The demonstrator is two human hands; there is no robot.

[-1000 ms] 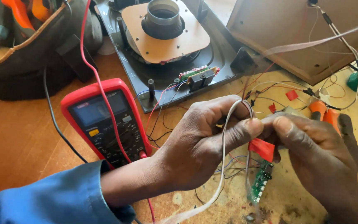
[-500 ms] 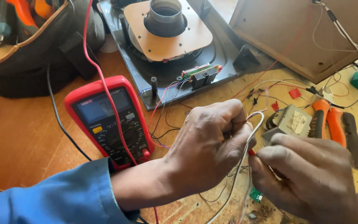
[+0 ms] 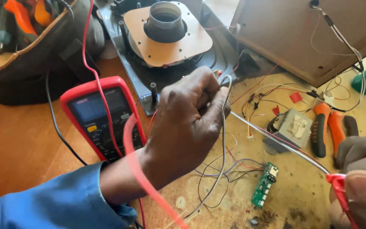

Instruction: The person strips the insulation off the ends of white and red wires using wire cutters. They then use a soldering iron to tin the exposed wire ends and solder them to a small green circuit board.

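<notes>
Grey wire [image 3: 276, 142] runs taut between both hands above the worktop [image 3: 18, 144]. The left hand [image 3: 187, 123] has its fingers [image 3: 210, 95] pinched together on one end of it, raised over the red multimeter [image 3: 100, 116] and the black speaker frame [image 3: 170, 46]. The right hand [image 3: 361, 186], at the lower right edge, has its fingers clamped on a red tool handle [image 3: 337, 184] where the wire's other end meets it. Below the wire lie 1 small green circuit board [image 3: 265, 184], a grey transformer [image 3: 291, 127] and orange-handled pliers [image 3: 327, 127].
</notes>
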